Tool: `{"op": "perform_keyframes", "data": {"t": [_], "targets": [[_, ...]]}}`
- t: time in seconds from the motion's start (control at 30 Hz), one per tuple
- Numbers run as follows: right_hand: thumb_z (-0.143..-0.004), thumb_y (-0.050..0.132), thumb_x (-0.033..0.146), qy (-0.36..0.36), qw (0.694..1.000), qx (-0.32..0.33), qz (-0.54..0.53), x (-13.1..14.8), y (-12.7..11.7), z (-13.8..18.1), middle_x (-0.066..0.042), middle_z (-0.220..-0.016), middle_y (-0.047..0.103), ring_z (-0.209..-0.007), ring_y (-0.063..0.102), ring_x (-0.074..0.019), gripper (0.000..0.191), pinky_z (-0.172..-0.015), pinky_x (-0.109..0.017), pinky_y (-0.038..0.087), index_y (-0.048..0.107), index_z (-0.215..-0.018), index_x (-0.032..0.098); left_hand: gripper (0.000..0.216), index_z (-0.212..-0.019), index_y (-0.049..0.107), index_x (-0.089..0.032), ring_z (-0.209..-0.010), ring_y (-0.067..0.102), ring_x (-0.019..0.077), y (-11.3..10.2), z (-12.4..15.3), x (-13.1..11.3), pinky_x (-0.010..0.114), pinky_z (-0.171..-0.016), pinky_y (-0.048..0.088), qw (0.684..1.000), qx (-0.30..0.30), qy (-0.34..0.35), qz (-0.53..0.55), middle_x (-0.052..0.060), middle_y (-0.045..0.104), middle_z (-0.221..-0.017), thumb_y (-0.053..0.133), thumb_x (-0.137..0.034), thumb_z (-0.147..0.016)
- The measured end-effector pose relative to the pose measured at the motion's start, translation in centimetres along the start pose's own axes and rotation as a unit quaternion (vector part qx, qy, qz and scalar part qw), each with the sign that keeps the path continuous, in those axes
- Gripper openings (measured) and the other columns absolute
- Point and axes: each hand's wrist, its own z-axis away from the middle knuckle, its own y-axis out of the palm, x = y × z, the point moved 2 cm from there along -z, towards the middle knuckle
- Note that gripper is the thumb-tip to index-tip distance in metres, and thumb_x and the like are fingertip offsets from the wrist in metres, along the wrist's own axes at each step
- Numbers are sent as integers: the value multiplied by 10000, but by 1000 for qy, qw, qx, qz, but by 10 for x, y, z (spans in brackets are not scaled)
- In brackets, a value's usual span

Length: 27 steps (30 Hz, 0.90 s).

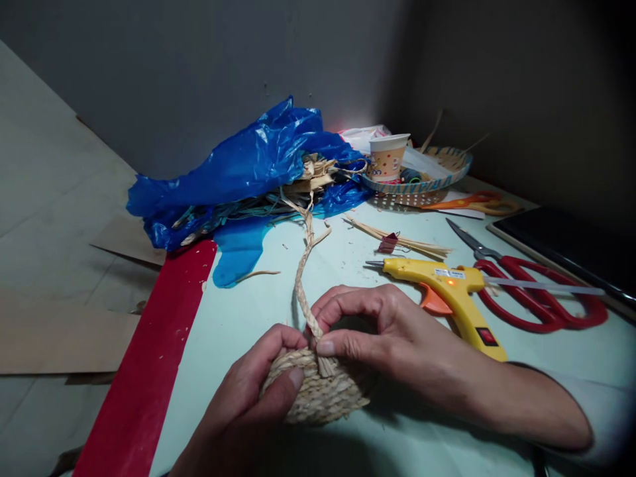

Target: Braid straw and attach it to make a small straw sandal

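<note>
A small round basket of plaited straw (318, 394) sits on the pale green table (238, 318) near its front edge. My left hand (258, 391) wraps round the basket's left side, thumb pressed on the weave. My right hand (368, 324) pinches a straw braid (301, 278) against the basket's rim between thumb and forefinger. The braid runs away from the rim toward a heap of straw strips in a blue plastic bag (248, 165).
A yellow glue gun (447, 291) lies just right of my right hand, with red scissors (541, 291) behind it. Farther back stand a woven tray (437, 175) holding a paper cup (387, 156), orange scissors (477, 202) and loose straw sticks (402, 242). A red strip (149, 371) edges the table's left side.
</note>
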Motion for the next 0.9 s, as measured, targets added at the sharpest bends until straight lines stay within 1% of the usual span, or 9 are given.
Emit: {"op": "perform_keyframes", "data": {"t": [0.1,0.23,0.3,0.4,0.47,0.57,0.67,0.8,0.9], "targets": [[-852,675,192,-1,1000,-13,10,0,1,1,14,-906,659,-882,594,-159,47,-769,-246,439,674,-805,190,209,-910,565,-262,-761,512,198,0,1,0,317,-682,349,1000,4,3,-18,-28,603,-793,576,-465,-857],[-824,684,138,-9,999,-30,25,-2,3,2,-1,-929,672,-906,614,-168,40,-801,-262,449,689,-814,176,231,-913,551,-258,-759,494,200,0,0,4,324,-687,345,999,3,15,-44,-23,591,-796,550,-486,-871],[-832,682,133,-23,998,-37,38,-3,4,1,-5,-935,676,-904,620,-170,45,-802,-269,452,694,-821,175,237,-929,545,-255,-755,483,197,2,-1,5,318,-681,341,999,-4,26,-37,-23,584,-792,546,-485,-871],[-844,673,121,-38,997,-46,52,-3,6,1,-5,-927,681,-893,627,-166,62,-804,-269,458,698,-827,175,231,-922,540,-252,-713,466,173,8,-1,4,291,-648,335,999,-34,40,-8,-39,572,-756,555,-474,-859],[-841,673,115,-36,997,-54,44,-4,7,2,-4,-927,683,-900,631,-166,70,-815,-265,464,701,-831,179,227,-866,552,-245,-678,486,160,14,-1,1,274,-627,349,998,-56,40,6,-52,579,-719,601,-462,-819],[-826,667,94,-36,997,-61,21,-4,10,3,-2,-934,686,-909,635,-163,100,-822,-256,470,709,-805,182,199,-744,573,-235,-649,526,152,19,-2,-2,255,-619,386,993,-112,47,-8,-66,592,-656,690,-396,-731],[-803,673,69,-31,997,-68,3,-3,11,4,-1,-921,691,-908,638,-160,122,-822,-248,472,722,-775,177,182,-689,580,-233,-626,514,145,21,-2,-2,248,-608,400,984,-163,60,-35,-66,584,-625,704,-363,-714],[-800,706,84,-14,998,-59,-27,-3,11,5,3,-901,697,-888,639,-148,106,-805,-228,474,743,-756,173,214,-675,571,-228,-583,488,141,22,0,-2,247,-559,381,979,-190,61,-43,-59,576,-593,716,-385,-688],[-848,695,138,-16,998,-34,-41,-2,11,5,-2,-907,704,-876,639,-143,97,-789,-222,479,764,-790,174,223,-666,565,-229,-562,477,133,23,2,-3,243,-544,368,975,-206,64,-49,-60,564,-575,708,-397,-691]]}}
